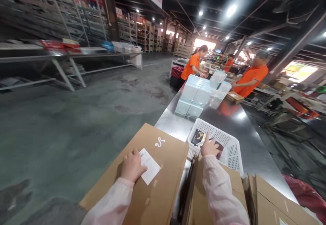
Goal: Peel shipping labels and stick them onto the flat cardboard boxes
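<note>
My left hand (132,165) rests on a large brown cardboard box (168,150), its thumb on a white paper slip (150,167) that lies on the box top. My right hand (210,146) reaches over the near side of a white perforated plastic basket (230,147), fingers apart. Inside the basket, a dark printed packet (198,137) lies left of that hand, and a dark red item (219,150) shows beside its fingers. Whether the right fingertips grip a thin item is too small to tell.
More cardboard (272,198) stands at the lower right. Wrapped pale blue boxes (195,94) are stacked farther along the metal table (257,150). People in orange shirts stand beyond. A red bag (303,191) is at the right edge, and a bench (96,52) stands at left.
</note>
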`<state>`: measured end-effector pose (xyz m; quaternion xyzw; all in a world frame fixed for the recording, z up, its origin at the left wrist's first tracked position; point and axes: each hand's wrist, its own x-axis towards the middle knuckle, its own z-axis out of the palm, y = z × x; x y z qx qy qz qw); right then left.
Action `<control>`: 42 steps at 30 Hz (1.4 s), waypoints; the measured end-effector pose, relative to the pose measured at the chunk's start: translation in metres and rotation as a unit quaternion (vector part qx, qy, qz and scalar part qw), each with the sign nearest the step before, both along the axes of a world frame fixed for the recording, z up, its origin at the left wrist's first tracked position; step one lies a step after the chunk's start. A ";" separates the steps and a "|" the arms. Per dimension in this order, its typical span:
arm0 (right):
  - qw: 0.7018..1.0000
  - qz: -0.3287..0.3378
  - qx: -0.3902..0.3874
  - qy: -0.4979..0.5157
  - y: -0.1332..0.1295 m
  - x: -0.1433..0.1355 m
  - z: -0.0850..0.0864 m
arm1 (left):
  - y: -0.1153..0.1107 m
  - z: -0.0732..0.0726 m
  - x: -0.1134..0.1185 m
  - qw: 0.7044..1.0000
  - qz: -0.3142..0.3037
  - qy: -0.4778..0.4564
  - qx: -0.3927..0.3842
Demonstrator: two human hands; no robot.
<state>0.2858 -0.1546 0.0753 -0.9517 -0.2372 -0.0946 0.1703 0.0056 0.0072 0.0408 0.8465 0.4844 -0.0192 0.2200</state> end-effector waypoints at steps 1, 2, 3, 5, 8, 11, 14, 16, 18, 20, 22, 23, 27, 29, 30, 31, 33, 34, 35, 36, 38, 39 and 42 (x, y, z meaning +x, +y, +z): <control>1.000 0.017 0.005 0.001 0.003 -0.005 -0.003 | 0.002 0.001 0.002 0.999 0.023 -0.011 -0.025; 0.998 0.057 0.015 0.023 0.008 -0.018 -0.009 | 0.004 -0.001 0.004 0.998 0.042 -0.028 -0.044; 0.991 0.117 0.028 0.065 0.016 -0.035 -0.016 | 0.005 -0.003 0.006 0.996 0.055 -0.050 -0.057; 0.950 0.257 0.047 0.171 0.031 -0.079 -0.033 | 0.004 -0.010 0.009 0.990 0.059 -0.105 -0.067; 0.900 0.345 0.073 0.256 0.046 -0.129 -0.051 | -0.001 -0.016 0.014 0.973 0.039 -0.203 -0.103; 0.865 0.314 0.182 0.346 0.042 -0.138 -0.055 | -0.008 -0.013 0.018 0.941 0.019 -0.295 -0.167; 0.819 0.273 0.267 0.428 0.019 -0.123 -0.051 | -0.022 -0.005 0.020 0.889 0.040 -0.389 -0.239; 0.799 0.239 0.300 0.462 -0.002 -0.114 -0.044 | -0.036 0.001 0.023 0.856 0.060 -0.433 -0.277; 0.788 0.214 0.319 0.481 -0.025 -0.109 -0.035 | -0.052 0.007 0.027 0.843 0.047 -0.454 -0.284; 0.798 0.224 0.304 0.470 -0.049 -0.108 -0.025 | -0.068 0.016 0.033 0.842 0.006 -0.461 -0.281; 0.815 0.242 0.271 0.451 -0.075 -0.110 -0.014 | -0.083 0.024 0.040 0.838 -0.045 -0.461 -0.288; 0.824 0.250 0.248 0.444 -0.088 -0.113 -0.009 | -0.090 0.028 0.044 0.840 -0.076 -0.454 -0.287; 0.810 0.251 0.206 0.489 -0.141 -0.138 0.009 | -0.113 0.039 0.053 0.833 -0.251 -0.396 -0.293; 0.802 0.248 0.211 0.501 -0.164 -0.158 0.016 | -0.121 0.043 0.053 0.812 -0.306 -0.369 -0.333; 0.809 0.248 0.213 0.489 -0.174 -0.169 0.020 | -0.124 0.044 0.053 0.801 -0.318 -0.355 -0.361; 0.823 0.246 0.213 0.466 -0.183 -0.180 0.022 | -0.126 0.045 0.051 0.792 -0.322 -0.338 -0.393; 0.852 0.239 0.220 0.410 -0.197 -0.202 0.025 | -0.130 0.045 0.047 0.775 -0.316 -0.302 -0.456; 0.859 0.235 0.225 0.395 -0.203 -0.212 0.025 | -0.132 0.044 0.044 0.770 -0.308 -0.289 -0.478; 0.861 0.223 0.235 0.392 -0.208 -0.222 0.024 | -0.134 0.043 0.041 0.767 -0.297 -0.283 -0.494; 0.860 0.205 0.244 0.398 -0.211 -0.230 0.021 | -0.136 0.041 0.036 0.766 -0.284 -0.282 -0.503; 0.861 0.149 0.262 0.410 -0.215 -0.245 0.015 | -0.140 0.038 0.026 0.770 -0.247 -0.291 -0.510; 0.864 0.116 0.273 0.407 -0.215 -0.251 0.010 | -0.142 0.036 0.020 0.774 -0.226 -0.298 -0.510; 0.875 0.048 0.312 0.366 -0.212 -0.264 -0.004 | -0.143 0.033 0.001 0.788 -0.177 -0.322 -0.494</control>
